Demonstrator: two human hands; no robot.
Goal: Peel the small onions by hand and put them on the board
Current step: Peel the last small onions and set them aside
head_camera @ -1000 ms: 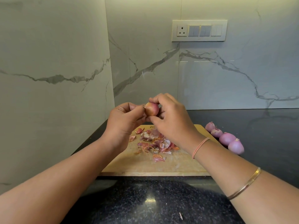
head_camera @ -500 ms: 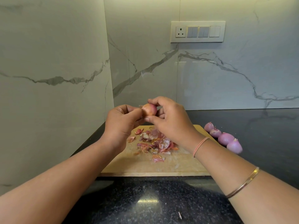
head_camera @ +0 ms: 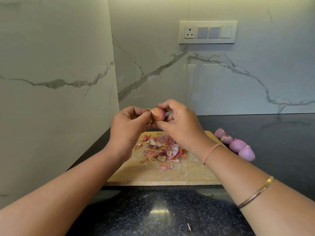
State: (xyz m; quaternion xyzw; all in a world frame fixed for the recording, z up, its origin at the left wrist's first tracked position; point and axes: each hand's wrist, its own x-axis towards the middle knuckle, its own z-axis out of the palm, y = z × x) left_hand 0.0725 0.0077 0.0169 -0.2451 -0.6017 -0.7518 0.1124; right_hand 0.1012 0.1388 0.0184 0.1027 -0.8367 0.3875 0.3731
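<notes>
Walls: pale grey marble-look wall tiles w/ dark veins, meeting in a corner behind the work area.
Counter: black speckled stone countertop, glossy, light glare near the front edge.
Board: rectangular light wooden chopping board, flat on the counter, near the corner, long side toward the person.
Switch plate: cream wall plate w/ one socket and three switch blocks, high on the back wall, right of centre.
L hand: left hand raised above the board's far half, fingers curled; thumb and forefinger pinch the root-end tip of the onion.
R hand: right hand opposite, touching the L hand at the fingertips; fingers curled round the onion's other side, thumb under, forefinger over the top.
Skins: loose heap of pink-red papery onion peels on the board's middle, below both hands; a few stray bits nearer the front.
Peeled row: four peeled purple small onions in a diagonal line on the counter, just beside the board's right far corner, not on the board.
Held onion: small pink-orange onion w/ skin partly on, in the air btwn both hands, above the board.
Bangle: thin gold metal bangle on the R forearm.
Band: thin pink elastic band round the R wrist.
</notes>
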